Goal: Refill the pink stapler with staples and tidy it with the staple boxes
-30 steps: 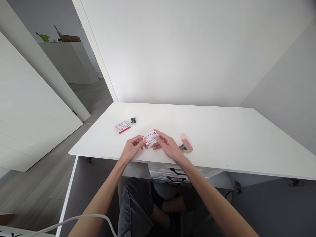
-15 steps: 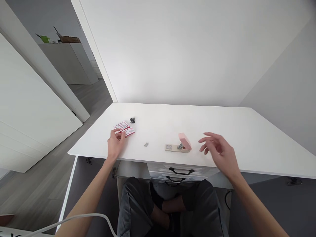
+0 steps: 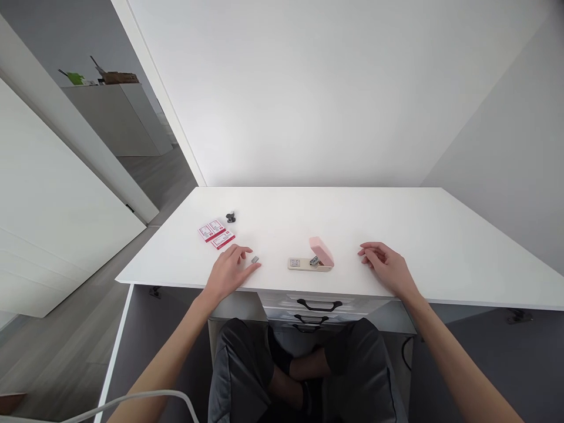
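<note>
My left hand (image 3: 229,271) is open over the white desk. Its thumb and index finger are apart on either side of a small grey staple strip (image 3: 255,259), and I cannot tell whether they touch it. Just beyond that hand lie small red-and-white boxes (image 3: 217,233), with a small black object (image 3: 231,217) behind them. In the middle rests a pink and cream stapler (image 3: 321,252), its top raised at an angle and metal parts showing. To the stapler's right, my right hand (image 3: 388,269) rests near the desk, fingers loosely bent and holding nothing.
The white desk top (image 3: 405,223) runs up to a white wall behind. Below its front edge are drawers with black handles (image 3: 319,305), just above my legs. A white cable (image 3: 145,392) crosses at lower left, and a doorway stands beyond the desk's left end.
My left hand has left the red-and-white boxes and moved right, to the staple strip. My right hand has lowered slightly toward the desk. The view has shifted a little.
</note>
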Motion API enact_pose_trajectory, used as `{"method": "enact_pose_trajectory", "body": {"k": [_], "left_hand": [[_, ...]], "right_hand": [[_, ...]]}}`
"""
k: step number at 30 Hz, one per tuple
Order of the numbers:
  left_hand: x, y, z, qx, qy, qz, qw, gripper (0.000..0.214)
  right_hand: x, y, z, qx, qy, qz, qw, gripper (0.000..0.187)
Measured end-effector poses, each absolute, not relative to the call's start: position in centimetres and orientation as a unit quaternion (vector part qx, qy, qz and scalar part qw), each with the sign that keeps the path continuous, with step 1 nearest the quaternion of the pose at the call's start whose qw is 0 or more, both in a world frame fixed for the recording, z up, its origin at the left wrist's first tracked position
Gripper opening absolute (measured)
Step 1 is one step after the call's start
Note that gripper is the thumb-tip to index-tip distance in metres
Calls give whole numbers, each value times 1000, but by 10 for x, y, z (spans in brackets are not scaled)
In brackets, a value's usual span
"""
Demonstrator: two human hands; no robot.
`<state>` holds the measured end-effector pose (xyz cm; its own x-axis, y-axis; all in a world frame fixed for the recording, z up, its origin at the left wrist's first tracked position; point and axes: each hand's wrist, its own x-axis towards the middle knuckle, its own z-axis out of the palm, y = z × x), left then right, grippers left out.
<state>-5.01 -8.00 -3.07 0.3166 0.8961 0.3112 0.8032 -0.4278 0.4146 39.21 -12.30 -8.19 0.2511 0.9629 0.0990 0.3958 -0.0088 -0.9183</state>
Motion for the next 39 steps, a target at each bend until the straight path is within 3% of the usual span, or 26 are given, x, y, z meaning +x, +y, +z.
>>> {"method": "enact_pose_trajectory", "body": {"k": [8, 16, 21, 26, 30, 39], "left_hand": [[-31, -79, -36, 793, 533, 282, 83, 23], [19, -97, -22, 727, 512, 386, 243, 24], [60, -95, -25, 692, 475, 417, 349, 22], [83, -90, -35, 666, 448, 430, 413, 25], [86, -86, -40, 638, 441, 441, 451, 30], [92, -88, -34, 670, 444, 435, 406, 26]], "right_hand": [[391, -124, -79, -643, -532, 302, 462, 27], [385, -125, -72, -645, -536, 297, 456, 27], [357, -125, -59, -562, -595, 349, 456, 37], [324, -121, -53, -507, -664, 329, 440, 51], [316, -116, -52, -512, -678, 317, 422, 48], [320, -113, -52, -494, -665, 347, 440, 35]]}}
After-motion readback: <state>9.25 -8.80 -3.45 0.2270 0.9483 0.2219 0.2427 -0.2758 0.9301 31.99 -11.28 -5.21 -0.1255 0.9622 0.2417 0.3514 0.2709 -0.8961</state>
